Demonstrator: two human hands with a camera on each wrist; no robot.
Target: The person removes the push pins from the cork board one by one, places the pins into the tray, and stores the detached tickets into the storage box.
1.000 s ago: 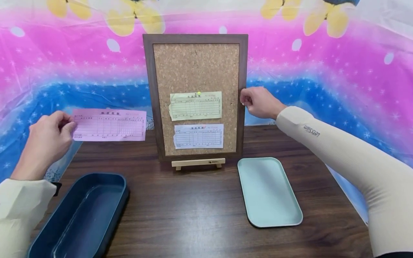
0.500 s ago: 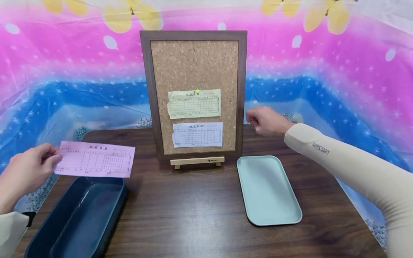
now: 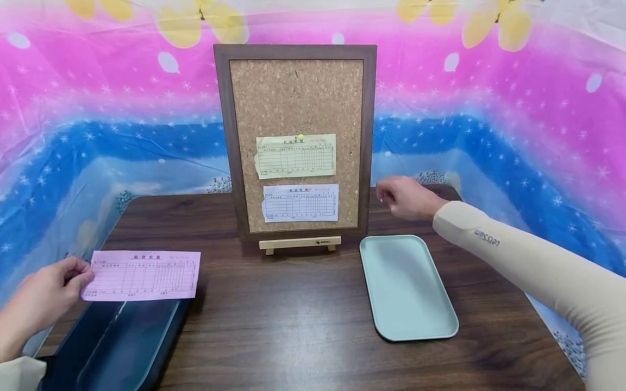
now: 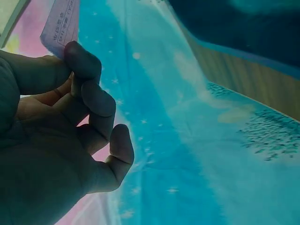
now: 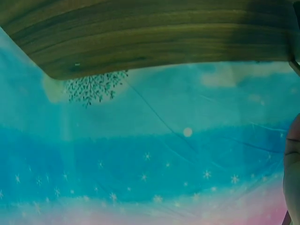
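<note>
My left hand [image 3: 46, 290] pinches the left end of a pink receipt slip [image 3: 144, 276], holding it over the dark blue bin [image 3: 134, 353]. In the left wrist view, thumb and forefinger grip the corner of the slip [image 4: 62, 23]. My right hand [image 3: 409, 198], fingers curled, hovers above the far end of a pale green tray [image 3: 411, 288], right of the corkboard [image 3: 295, 98]. A tiny pale speck shows at its fingertips, too small to identify. On the board hang a light green slip [image 3: 295, 158] with a yellow pushpin [image 3: 300, 137] and a whitish slip [image 3: 300, 205].
The framed board leans on a small wooden easel [image 3: 299, 243] at the back of the dark wood table [image 3: 264, 315]. A patterned cloth [image 3: 489, 98] surrounds the table behind and at the sides.
My left hand has lowered the pink slip from beside the board to over the bin. My right hand has moved off the board's right frame, down and slightly right.
</note>
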